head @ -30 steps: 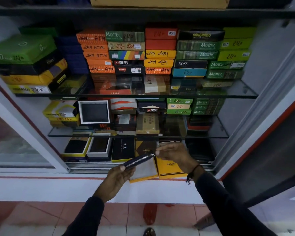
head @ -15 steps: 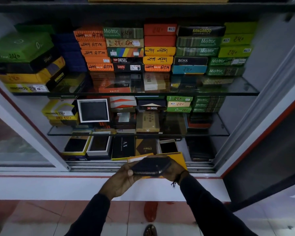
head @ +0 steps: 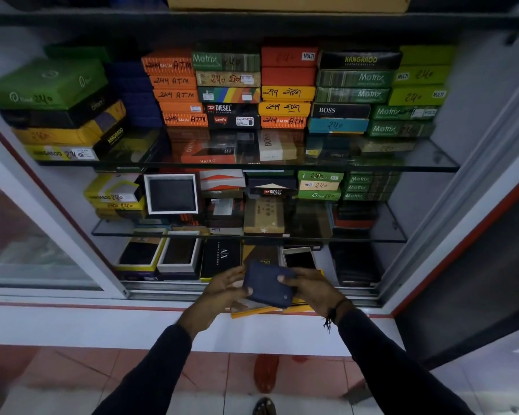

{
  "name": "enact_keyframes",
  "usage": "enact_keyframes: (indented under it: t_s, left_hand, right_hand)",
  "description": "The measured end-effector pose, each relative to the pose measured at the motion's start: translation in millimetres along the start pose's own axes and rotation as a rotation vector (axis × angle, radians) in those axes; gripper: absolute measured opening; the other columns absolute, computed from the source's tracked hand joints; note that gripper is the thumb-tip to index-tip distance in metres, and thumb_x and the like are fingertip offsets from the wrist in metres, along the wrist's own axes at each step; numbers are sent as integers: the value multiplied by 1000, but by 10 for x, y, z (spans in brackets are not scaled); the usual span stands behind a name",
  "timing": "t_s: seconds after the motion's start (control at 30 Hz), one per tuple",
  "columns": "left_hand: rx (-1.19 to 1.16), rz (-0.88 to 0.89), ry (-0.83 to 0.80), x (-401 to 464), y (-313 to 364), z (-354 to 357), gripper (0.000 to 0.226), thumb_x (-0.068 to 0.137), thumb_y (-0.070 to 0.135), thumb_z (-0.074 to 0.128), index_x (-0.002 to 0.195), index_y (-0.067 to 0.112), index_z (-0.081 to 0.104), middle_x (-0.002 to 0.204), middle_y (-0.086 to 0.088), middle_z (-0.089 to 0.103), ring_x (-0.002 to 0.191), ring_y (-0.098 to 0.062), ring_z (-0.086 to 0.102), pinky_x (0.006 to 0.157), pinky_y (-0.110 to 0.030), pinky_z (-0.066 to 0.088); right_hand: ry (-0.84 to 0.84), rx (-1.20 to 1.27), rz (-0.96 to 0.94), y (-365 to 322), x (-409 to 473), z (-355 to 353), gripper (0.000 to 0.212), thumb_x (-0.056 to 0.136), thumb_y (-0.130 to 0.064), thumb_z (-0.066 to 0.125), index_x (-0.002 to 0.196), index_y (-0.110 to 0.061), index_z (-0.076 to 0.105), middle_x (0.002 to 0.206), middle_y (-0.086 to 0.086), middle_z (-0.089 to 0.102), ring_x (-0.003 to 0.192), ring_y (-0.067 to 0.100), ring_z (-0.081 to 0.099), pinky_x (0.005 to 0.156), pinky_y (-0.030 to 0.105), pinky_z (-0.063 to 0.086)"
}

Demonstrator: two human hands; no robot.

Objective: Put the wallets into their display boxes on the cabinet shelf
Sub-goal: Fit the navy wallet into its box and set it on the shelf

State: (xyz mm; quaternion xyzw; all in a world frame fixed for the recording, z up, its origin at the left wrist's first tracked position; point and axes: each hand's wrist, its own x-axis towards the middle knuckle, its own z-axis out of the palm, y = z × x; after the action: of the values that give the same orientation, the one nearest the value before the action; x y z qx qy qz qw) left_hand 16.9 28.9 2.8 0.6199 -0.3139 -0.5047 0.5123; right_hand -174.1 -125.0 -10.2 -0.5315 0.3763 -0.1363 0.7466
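A dark blue wallet (head: 268,283) is held flat between both hands in front of the cabinet's bottom shelf. My left hand (head: 222,290) grips its left edge and my right hand (head: 310,287) grips its right side. Under the wallet lies an open yellow display box (head: 253,310) at the shelf's front edge, mostly hidden by the wallet and hands. On the bottom shelf stand open boxes with wallets inside: a yellow-rimmed one (head: 141,254), a white one (head: 179,255) and a small white one (head: 299,258).
Glass shelves (head: 417,166) above carry stacks of closed wallet boxes in green, orange, yellow and black. An upright white-framed box (head: 171,194) shows a dark wallet on the middle shelf. A sliding glass door (head: 27,235) stands at the left. My foot (head: 264,406) is on the tiled floor.
The wallet has turned from edge-on to flat, face up, and both hands now hold it over the yellow box. My right hand came back from the shelf to the wallet.
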Motion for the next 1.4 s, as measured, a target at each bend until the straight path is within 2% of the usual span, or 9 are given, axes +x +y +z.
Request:
enact_keyframes:
  t_s: [0.2, 0.33, 0.5, 0.6, 0.73, 0.87, 1.0, 1.27, 1.4]
  left_hand:
    - [1032, 761, 361, -2, -203, 282, 37, 72, 1, 79, 100, 19, 62, 111, -1, 63, 100, -14, 59, 79, -24, 55]
    - [1162, 896, 392, -17, -299, 287, 34, 73, 2, 77, 99, 17, 61, 106, -5, 64, 98, -18, 58, 77, -28, 51]
    - [522, 448, 318, -23, -192, 232, 29, 76, 9, 81, 95, 18, 61, 98, 2, 67, 91, -12, 65, 73, -18, 54]
    - [166, 156, 428, 67, -223, 132, 14, 81, 13, 80, 87, 11, 67, 88, -11, 73, 91, -26, 71, 75, -37, 62]
    - [277, -41, 524, 188, -293, 78, 13, 80, 16, 81, 75, 11, 70, 82, -7, 74, 87, -27, 72, 72, -34, 59]
    - [571, -167, 524, 255, -358, 16, 21, 79, 25, 78, 68, 8, 75, 71, -6, 74, 77, -23, 71, 66, -28, 50]
    - [579, -260, 510, 268, -431, -13, 22, 77, 26, 77, 84, 6, 72, 78, -6, 70, 70, -20, 64, 48, -22, 40]
    - [391, -374, 364, 282, -459, -182, 3, 79, 2, 71, 80, 3, 74, 88, -18, 74, 84, -33, 73, 79, -49, 63]
    - [655, -260, 372, 67, -306, -180, 14, 81, -1, 61, 69, 5, 66, 82, -15, 71, 87, -35, 70, 70, -35, 56]
  right_hand:
    - [305, -900, -616, -9, 0, 1, 35, 68, -2, 81, 90, -26, 67, 101, -7, 67, 94, 10, 65, 83, 27, 58]
    - [371, -1039, -685, 115, -27, 10, 37, 73, 1, 74, 97, -26, 65, 107, -10, 62, 97, 2, 56, 84, 14, 52]
    - [293, -599, -422, 50, 38, -36, 28, 75, 12, 68, 87, -13, 72, 85, -10, 71, 81, 4, 67, 70, 15, 56]
    - [288, -324, -250, 51, 156, 48, 24, 75, 22, 63, 76, -1, 69, 69, 1, 73, 67, 11, 72, 63, 24, 60]
    - [386, -402, -198, 125, 371, 305, 25, 68, 9, 80, 76, -14, 73, 83, 6, 73, 90, 29, 71, 89, 42, 58]
    - [361, -762, -121, 99, 525, 433, 28, 75, -8, 79, 103, -7, 76, 108, 8, 75, 104, 21, 69, 88, 26, 54]
    - [304, -1061, -135, 157, 583, 524, 38, 77, -6, 76, 114, -10, 69, 119, 11, 68, 111, 26, 64, 86, 29, 54]
    - [339, -1034, -51, 126, 569, 642, 46, 76, -10, 79, 118, -5, 61, 123, 12, 62, 113, 27, 62, 85, 28, 54]
    - [356, -893, -133, 29, 398, 709, 38, 67, -22, 86, 101, -11, 71, 100, 4, 73, 89, 17, 67, 68, 24, 53]
